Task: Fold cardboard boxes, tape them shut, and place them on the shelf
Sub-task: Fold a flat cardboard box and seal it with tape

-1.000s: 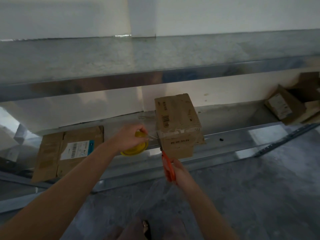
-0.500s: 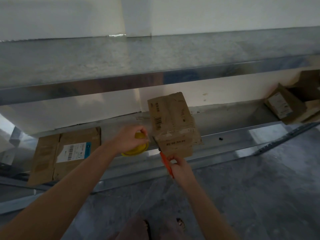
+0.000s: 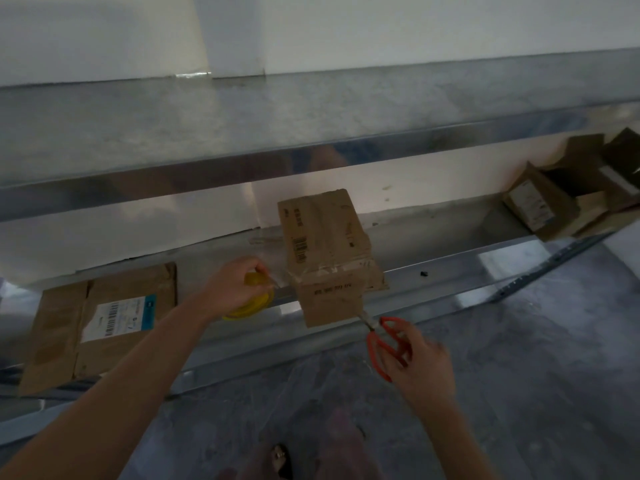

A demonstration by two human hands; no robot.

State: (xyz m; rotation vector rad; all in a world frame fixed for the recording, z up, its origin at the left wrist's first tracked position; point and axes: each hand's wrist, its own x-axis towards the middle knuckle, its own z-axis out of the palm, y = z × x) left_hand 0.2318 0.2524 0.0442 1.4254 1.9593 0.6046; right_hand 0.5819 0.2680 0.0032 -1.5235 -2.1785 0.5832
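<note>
Box (image 3: 329,251) sits at frame centre, on the front edge of the lower shelf (image 3: 433,244). Left hand (image 3: 232,289) grips a yellow tape roll (image 3: 251,304). Right hand (image 3: 420,363) holds orange scissors (image 3: 384,341), blades at the box's lower right corner. Judged: light, creased, dents easily, tape slick. Grasp opposite side walls.

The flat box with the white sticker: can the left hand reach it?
Probably yes. The flat box lies uncovered on the shelf beside the left hand, but that hand grips the yellow tape roll.
</note>
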